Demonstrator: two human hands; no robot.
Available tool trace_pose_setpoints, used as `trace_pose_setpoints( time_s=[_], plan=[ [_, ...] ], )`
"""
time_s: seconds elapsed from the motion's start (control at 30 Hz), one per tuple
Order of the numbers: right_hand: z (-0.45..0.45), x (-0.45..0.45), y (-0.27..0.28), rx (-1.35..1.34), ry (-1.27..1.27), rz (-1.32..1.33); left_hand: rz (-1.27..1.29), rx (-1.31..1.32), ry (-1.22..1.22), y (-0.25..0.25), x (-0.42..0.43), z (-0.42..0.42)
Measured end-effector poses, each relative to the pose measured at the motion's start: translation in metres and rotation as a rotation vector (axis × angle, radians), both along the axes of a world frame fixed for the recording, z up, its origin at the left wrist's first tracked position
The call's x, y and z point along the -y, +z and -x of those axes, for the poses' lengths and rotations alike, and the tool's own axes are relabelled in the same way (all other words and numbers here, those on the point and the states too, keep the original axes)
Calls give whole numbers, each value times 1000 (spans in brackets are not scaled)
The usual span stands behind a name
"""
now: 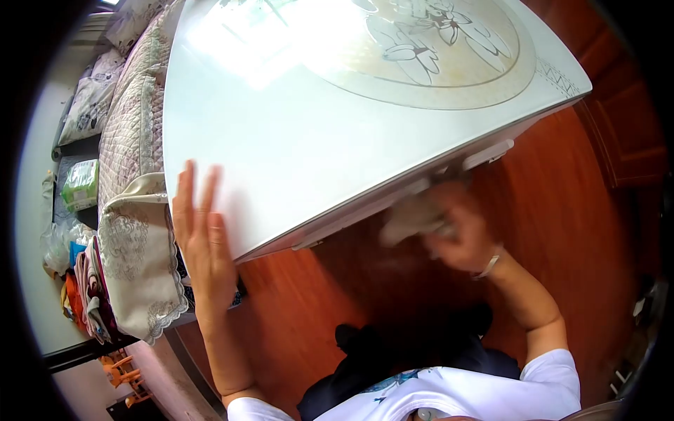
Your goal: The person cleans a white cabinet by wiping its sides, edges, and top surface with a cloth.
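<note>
A glossy white table (281, 154) with a round glass inset (449, 91) of flower patterns fills the upper middle. At its near left corner rests my left hand (203, 224), fingers spread and pointing away from me. My right hand (460, 228), smeared by motion, grips a pale cloth (414, 216) beside the table's near side edge. A white handle (489, 153) sticks out from that side, just beyond my right hand. The cloth's far end is blurred, and I cannot tell whether it touches the side.
A quilted sofa (130, 133) draped with a lace-edged cover (137, 259) stands along the left. Beyond it lie a green-and-white package (81, 184) and folded clothes (88, 281). Reddish wood floor (554, 217) spreads below, with a brown wooden cabinet (625, 133) at right.
</note>
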State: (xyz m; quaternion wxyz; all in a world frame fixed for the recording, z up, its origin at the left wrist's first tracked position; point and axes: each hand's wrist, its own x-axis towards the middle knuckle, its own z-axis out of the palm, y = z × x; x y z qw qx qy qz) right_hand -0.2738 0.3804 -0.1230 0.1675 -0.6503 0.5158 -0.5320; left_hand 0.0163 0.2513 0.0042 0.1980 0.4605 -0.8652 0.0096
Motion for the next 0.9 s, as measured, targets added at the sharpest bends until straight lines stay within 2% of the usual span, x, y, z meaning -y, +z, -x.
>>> trace_pose_setpoints(
  time_s=[0.03, 0.07, 0.13, 0.27, 0.37, 0.43, 0.53, 0.57, 0.63, 0.67, 0.7, 0.73, 0.8, 0.87, 0.9],
  plan=[
    [11, -11, -7, 207, -121, -159, 0, 239, -47, 5, -3, 9],
    [19, -20, -12, 416, -241, -321, -54, 310, -77, 6, -8, 25],
    [31, -32, -20, 437, -272, -376, -124, 287, -184, 7, -10, 56],
    [26, -56, -47, 503, -300, -498, -78, 259, -239, -1, 3, 101],
    [19, -59, -45, 576, -229, -547, -46, 248, -300, -2, -2, 118],
    [18, -61, -50, 627, -187, -559, -59, 317, -478, 4, -17, 122],
    [24, -60, -53, 614, -232, -542, -687, 96, -1161, 10, -39, 113],
    [26, -59, -50, 692, -236, -541, -688, 95, -1158, 10, -42, 111],
    [28, -57, -45, 781, -250, -539, -380, -117, -907, 17, -43, 107],
    [29, -56, -41, 778, -258, -539, -123, -161, -750, 20, -35, 106],
    [29, -55, -39, 772, -263, -533, -130, -281, -527, 12, -30, 100],
    [28, -55, -42, 770, -264, -530, -42, -331, -419, 6, -14, 103],
    [22, -56, -47, 774, -335, -521, -43, -280, -408, 3, 13, 109],
    [16, -54, -40, 774, -338, -542, -235, -344, -357, 2, 18, 116],
    [13, -54, -37, 775, -340, -565, -238, -341, -357, 1, 19, 118]
  ],
)
